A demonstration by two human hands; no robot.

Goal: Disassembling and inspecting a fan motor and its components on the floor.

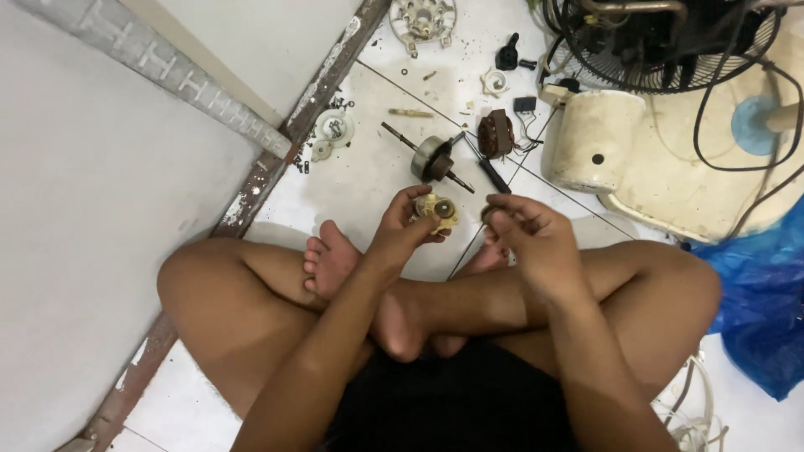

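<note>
White tiled floor here, a bit grubby, with a big pale wall panel on the left and a scuffed metal door track running diagonally between them. The person sits cross-legged on the tiles, bare knees wide, so a good part of the floor is hidden under the legs.

Biggest thing is the fan up top right: a dark wire fan guard cut off by the frame edge, and under it a cream plastic fan housing, smooth and yellowed, with black cables looping over it. A crinkly blue plastic bag is cut off at the right edge.

On the floor ahead lies a metal rotor on a shaft, cylinder-shaped and dull grey, and just beside it a brownish motor winding block. Further back there's a white round bracket, partly cut off at the top, plus small screws and washers scattered around, too small to make out properly.

The left hand has its grip clamped on a small yellowish plastic part with a round metal bearing, held just above the feet. The right hand has thumb and fingertips pinched together on something tiny and dark; it's mostly hidden by the fingers, so I can't say what it is. The two hands are near each other, not touching.
</note>
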